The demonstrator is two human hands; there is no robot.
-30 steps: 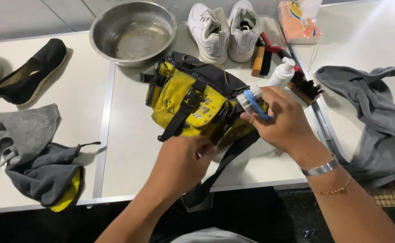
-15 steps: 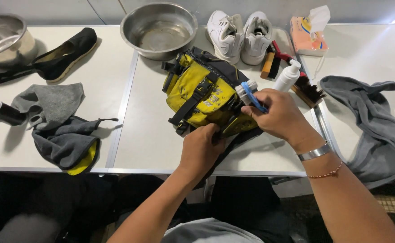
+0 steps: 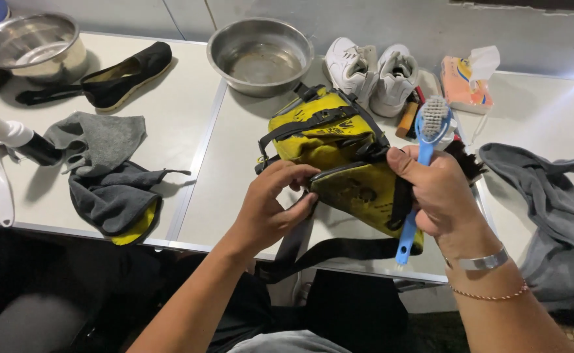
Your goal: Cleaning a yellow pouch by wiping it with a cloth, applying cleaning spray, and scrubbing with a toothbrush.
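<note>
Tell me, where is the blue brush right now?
In the head view, the blue brush is in the right hand, bristles up, pressed against the yellow bag, just in front of the white shoes.

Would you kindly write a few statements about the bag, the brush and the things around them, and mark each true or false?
1. The right hand holds a blue brush with its bristles up. True.
2. The left hand rests on the grey cloth. False: it grips the yellow bag.
3. Two white shoes lie beyond the bag. True.
4. The nearer metal bowl holds a shoe. False: nothing lies in it.
5. The black shoe lies on the left table. True.
</note>
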